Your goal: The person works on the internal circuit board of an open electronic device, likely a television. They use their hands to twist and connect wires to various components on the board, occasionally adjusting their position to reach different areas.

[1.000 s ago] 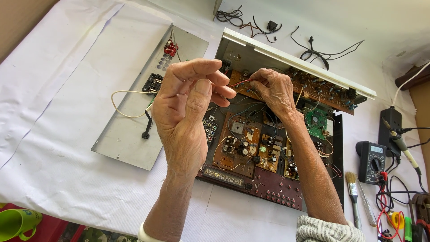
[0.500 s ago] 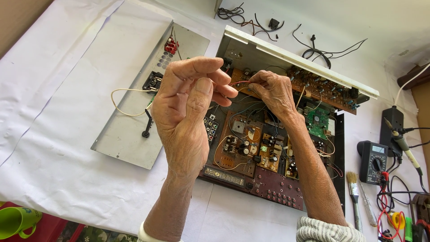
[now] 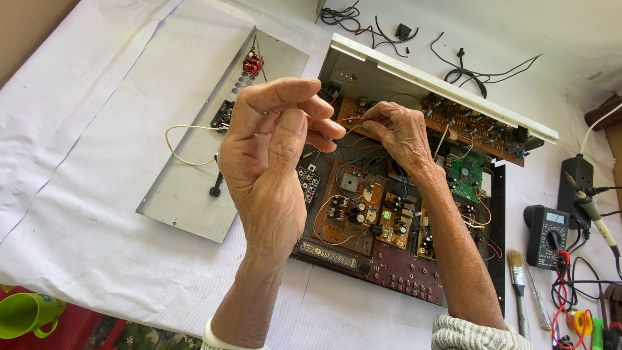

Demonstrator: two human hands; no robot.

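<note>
An opened electronic chassis [image 3: 492, 214] lies on a white cloth, its brown circuit boards [image 3: 353, 201] and a green board [image 3: 465, 176] exposed. My left hand [image 3: 272, 159] is raised above the chassis's left side, thumb and fingertips pinched on one end of a thin red wire [image 3: 350, 119]. My right hand [image 3: 398, 133] hovers over the rear boards and pinches the wire's other end. The wire runs short and taut between both hands.
A grey metal cover panel [image 3: 194, 188] with a looped pale wire lies left of the chassis. A multimeter [image 3: 547, 236], a soldering iron [image 3: 593, 210], a brush [image 3: 518, 285] and small tools lie at right. Black cables [image 3: 479, 68] sit behind. A green cup [image 3: 26, 314] is at bottom left.
</note>
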